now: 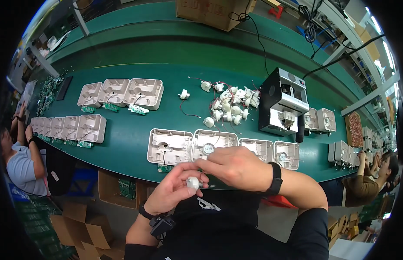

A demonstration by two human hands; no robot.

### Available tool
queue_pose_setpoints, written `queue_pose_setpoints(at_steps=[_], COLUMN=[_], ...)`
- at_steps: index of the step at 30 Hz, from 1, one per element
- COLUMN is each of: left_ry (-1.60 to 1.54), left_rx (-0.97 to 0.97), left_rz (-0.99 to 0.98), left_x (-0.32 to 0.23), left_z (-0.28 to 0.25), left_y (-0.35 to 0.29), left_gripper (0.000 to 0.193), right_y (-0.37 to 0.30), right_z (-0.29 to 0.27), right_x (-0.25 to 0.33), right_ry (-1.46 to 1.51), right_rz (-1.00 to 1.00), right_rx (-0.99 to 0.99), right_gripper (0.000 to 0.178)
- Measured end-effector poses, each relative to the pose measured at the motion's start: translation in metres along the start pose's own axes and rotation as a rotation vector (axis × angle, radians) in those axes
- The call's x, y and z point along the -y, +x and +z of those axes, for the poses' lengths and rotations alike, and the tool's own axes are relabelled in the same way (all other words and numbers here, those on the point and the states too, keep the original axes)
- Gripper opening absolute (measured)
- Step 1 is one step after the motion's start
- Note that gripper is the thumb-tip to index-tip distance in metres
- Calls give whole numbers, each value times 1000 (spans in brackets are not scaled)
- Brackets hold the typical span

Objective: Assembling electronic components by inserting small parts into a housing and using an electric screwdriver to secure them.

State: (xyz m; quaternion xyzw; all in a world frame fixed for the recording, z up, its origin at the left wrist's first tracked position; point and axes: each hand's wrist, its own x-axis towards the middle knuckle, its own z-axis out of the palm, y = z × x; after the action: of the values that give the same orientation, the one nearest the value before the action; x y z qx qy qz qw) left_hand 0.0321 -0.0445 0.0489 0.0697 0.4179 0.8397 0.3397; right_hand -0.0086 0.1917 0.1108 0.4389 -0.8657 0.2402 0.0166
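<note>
Green tabletop (125, 145) is spread beyond both hands in the head view, with co-workers seated far to their left and right. By the left hand (166, 193), a small white round component (192, 183) is held between thumb and fingers, above the near table edge. The right hand (231, 168) is curled, its fingertips drawn together just beside that component; whether anything is pinched there cannot be told. Just beyond the hands, four pale open housings (170, 145) are lined up, the third partly covered by the right hand. A green circuit board (165, 168) is seen near the left fingers. Farther ahead, similar white components (229, 104) are heaped, and to their right a black-and-white machine (283, 102) is placed. Ahead and left, more housings (143, 93) are set in rows.
</note>
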Motion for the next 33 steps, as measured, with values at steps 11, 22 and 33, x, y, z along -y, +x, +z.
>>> queue_pose_setpoints(at_steps=[11, 22, 33], left_ry=[1150, 1340, 1261], left_rx=[-65, -265, -404], left_rz=[400, 409, 364], left_x=[-18, -24, -47], left_z=[11, 7, -14], left_y=[8, 0, 1], left_gripper=[39, 36, 30], right_y=[-3, -3, -2], right_z=[-15, -13, -4], right_x=[4, 31, 55], right_ry=[185, 343, 317], right_rz=[224, 297, 99], right_rx=[67, 19, 83], right_gripper=[9, 8, 18])
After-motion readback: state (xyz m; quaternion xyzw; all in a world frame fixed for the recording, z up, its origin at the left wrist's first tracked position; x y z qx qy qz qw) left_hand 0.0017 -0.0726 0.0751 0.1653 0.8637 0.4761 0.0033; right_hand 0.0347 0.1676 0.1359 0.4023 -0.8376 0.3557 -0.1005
